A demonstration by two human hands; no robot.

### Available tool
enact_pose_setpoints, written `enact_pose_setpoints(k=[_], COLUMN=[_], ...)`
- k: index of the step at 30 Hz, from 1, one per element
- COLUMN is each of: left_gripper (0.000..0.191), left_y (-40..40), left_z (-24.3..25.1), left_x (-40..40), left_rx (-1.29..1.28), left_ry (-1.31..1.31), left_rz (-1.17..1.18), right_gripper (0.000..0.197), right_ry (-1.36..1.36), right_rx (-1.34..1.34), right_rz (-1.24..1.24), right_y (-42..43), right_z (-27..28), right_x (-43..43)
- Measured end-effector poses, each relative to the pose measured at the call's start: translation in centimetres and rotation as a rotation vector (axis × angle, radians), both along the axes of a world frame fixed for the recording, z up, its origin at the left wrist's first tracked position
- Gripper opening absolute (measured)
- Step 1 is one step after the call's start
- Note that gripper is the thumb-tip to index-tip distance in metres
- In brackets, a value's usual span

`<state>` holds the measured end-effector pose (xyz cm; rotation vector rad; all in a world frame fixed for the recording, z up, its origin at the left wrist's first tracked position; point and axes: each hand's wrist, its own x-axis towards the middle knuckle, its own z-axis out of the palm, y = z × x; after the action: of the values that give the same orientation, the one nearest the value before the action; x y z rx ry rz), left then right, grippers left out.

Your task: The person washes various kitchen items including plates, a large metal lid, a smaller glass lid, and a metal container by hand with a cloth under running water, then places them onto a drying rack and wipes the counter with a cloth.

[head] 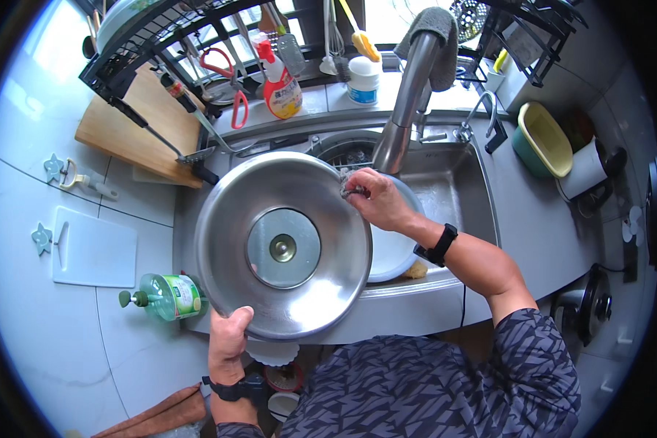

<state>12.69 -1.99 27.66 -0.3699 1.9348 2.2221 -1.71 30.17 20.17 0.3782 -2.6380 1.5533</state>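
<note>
A large round steel wok lid with a glass centre and a small round knob piece in it is held up over the counter and the left part of the sink. My left hand grips its lower left rim, thumb on the face turned to me. My right hand pinches a grey scouring pad against the upper right rim. Behind the lid, partly hidden, a pale basin stands in the steel sink. The grey faucet reaches down just above my right hand.
A green soap pump bottle stands left of the lid. At the back are a red-topped spray bottle, a white tub and a wooden cutting board with hanging utensils near it. A yellow and green basin stands at the right.
</note>
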Motion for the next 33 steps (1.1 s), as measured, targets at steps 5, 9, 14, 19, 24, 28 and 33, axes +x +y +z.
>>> enact_pose_setpoints(k=[5,9,14,19,24,28,33], left_gripper=[0.036,0.030,0.032,0.030,0.030,0.038,0.056], left_y=[0.7,0.8,1.2,1.1,1.5,1.5,0.2], left_z=[1.7,2.3,1.1,-0.1,0.4,1.1,0.5], left_x=[-0.6,-0.8,-0.9,-1.4,-1.3,-0.2,0.2], left_rx=[-0.136,-0.261,-0.198,-0.216,-0.158,-0.112,-0.080], left_ry=[0.019,-0.043,-0.096,-0.055,-0.051,0.010,0.174], left_rz=[-0.050,-0.111,-0.159,-0.182,-0.138,0.009,0.226], right_gripper=[0.011,0.017,0.016,0.015,0.017,0.021,0.022], right_ry=[0.339,0.755,0.866,0.914,0.850,0.671,0.127], right_rx=[-0.068,0.179,0.231,0.269,0.302,0.264,-0.015], right_rz=[0.055,0.095,0.450,0.690,0.373,0.016,-0.220], right_y=[-2.7,-5.7,-10.1,-12.8,-11.2,-8.1,-6.4], right_z=[2.7,6.5,9.5,10.1,10.3,6.1,-2.3], right_x=[-2.6,-3.6,-1.4,1.1,-2.9,-5.5,-2.1])
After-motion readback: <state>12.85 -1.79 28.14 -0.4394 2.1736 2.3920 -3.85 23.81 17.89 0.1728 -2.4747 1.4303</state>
